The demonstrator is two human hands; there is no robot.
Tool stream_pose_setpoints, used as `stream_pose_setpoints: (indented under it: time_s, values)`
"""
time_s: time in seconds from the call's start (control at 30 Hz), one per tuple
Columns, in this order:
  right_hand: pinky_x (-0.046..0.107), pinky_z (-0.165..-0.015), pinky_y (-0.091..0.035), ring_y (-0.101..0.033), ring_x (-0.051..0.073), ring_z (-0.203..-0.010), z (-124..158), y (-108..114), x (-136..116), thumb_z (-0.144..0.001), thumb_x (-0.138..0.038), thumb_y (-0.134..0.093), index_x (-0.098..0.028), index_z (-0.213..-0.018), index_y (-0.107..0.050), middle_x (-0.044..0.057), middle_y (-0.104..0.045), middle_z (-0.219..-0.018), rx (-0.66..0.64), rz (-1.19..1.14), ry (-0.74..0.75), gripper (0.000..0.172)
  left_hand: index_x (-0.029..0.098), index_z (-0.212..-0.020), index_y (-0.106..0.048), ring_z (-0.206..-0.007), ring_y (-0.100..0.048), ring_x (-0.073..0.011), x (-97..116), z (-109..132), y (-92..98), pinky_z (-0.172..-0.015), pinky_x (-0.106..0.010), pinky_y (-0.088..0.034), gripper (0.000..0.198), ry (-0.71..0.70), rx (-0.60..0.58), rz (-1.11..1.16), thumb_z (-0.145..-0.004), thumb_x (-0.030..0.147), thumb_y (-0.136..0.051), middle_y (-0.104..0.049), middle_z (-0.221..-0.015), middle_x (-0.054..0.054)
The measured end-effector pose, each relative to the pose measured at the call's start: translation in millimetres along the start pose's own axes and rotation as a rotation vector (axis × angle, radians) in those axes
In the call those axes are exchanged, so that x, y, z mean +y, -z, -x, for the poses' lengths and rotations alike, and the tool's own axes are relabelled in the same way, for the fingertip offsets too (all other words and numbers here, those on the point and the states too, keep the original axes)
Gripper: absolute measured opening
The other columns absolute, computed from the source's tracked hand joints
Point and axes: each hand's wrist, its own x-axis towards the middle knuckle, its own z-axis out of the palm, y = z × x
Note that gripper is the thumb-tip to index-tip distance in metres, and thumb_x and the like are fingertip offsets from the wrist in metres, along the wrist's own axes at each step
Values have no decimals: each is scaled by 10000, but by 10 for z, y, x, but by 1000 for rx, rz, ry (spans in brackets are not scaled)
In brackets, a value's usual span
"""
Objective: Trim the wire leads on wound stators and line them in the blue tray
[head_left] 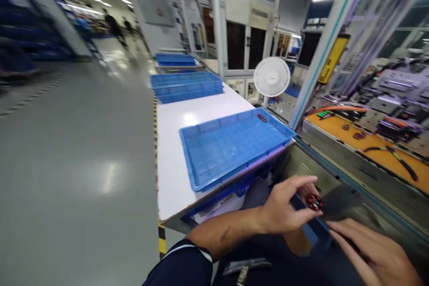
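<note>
My left hand (284, 208) pinches a small round red-and-black part (314, 202) between thumb and fingers, just below the near corner of a blue plastic tray (214, 174). My right hand (372, 252) lies low at the right, fingers closed around a thin dark strip (338, 203) that reaches up to the round part. The blue tray rests on a white table (170, 156) and holds one small red part (262, 118) at its far corner.
More blue trays (186, 86) are stacked farther along the table. A white fan (271, 77) stands behind it. To the right runs an orange conveyor surface (378, 152) with machine parts. Grey open floor (73, 152) stretches left, with distant people.
</note>
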Motion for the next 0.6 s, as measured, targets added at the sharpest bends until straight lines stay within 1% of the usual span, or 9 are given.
stream_pose_setpoints:
  time_s: [0.07, 0.13, 0.2, 0.27, 0.4, 0.47, 0.5, 0.57, 0.6]
  values:
    - [222, -682, -597, -729, 176, -774, -40, 111, -179, -910, -173, -600, -295, -1129, -716, 19, -746, -917, -60, -12, -104, 276, 216, -1368, -509, -776, -653, -128, -35, 44, -50, -726, -240, -561, 662, 33, -1, 15, -774, 117, -784, -693, -980, -61]
    - [219, -718, -568, -707, 156, -796, -98, 199, -253, -937, -165, -574, -229, -1069, -716, 37, -733, -918, -82, -40, -214, 204, 247, -1377, -504, -815, -658, -119, -104, 78, -108, -776, -241, -565, 686, 61, 2, 27, -771, 67, -771, -692, -1018, -42]
    - [238, -768, -548, -687, 157, -845, -196, 263, -199, -956, -177, -561, -190, -1057, -704, 57, -721, -955, -65, -85, -288, 175, 258, -1377, -505, -857, -669, -124, -199, 62, -137, -813, -248, -571, 715, 90, 1, 33, -756, 23, -767, -692, -1047, -35]
    - [243, -753, -532, -668, 153, -834, -317, 315, -81, -957, -204, -583, -175, -1066, -694, 65, -711, -969, -30, -114, -330, 158, 262, -1377, -506, -896, -677, -133, -282, -12, -132, -831, -251, -574, 727, 106, -2, 24, -749, 0, -763, -691, -1069, -37]
    - [229, -692, -528, -662, 139, -759, -370, 368, 35, -940, -187, -606, -209, -1019, -724, 30, -714, -894, -75, -151, -286, 144, 276, -1376, -504, -907, -673, -131, -298, -181, -160, -835, -246, -566, 713, 102, -33, -31, -761, 15, -755, -697, -1067, -40]
    - [233, -647, -555, -688, 151, -718, -211, 294, 95, -945, -176, -561, -275, -919, -751, 0, -724, -811, -85, -114, -260, 215, 264, -1356, -515, -842, -673, -134, -300, -189, -271, -790, -247, -569, 683, 117, -61, -40, -757, 69, -778, -709, -1021, -51]
    - [249, -591, -569, -702, 171, -696, -123, 208, 172, -931, -204, -563, -313, -904, -757, -6, -737, -806, -26, -83, -249, 224, 251, -1340, -523, -789, -673, -130, -333, -175, -348, -763, -248, -570, 650, 127, -85, -19, -764, 96, -778, -716, -1002, -60]
    - [319, -466, -569, -681, 222, -564, -57, -84, 422, -876, -376, -607, -436, -875, -754, -25, -709, -671, 210, -62, -217, 158, 211, -1347, -507, -748, -689, -155, -483, -144, -493, -733, -264, -579, 698, 125, -117, 74, -731, 202, -835, -727, -969, -93]
    - [354, -402, -545, -655, 245, -503, -111, -281, 557, -852, -457, -602, -474, -888, -753, -20, -665, -582, 218, -101, -166, 157, 194, -1336, -517, -721, -692, -163, -588, -136, -543, -715, -265, -579, 735, 145, -95, 121, -698, 277, -872, -730, -934, -100]
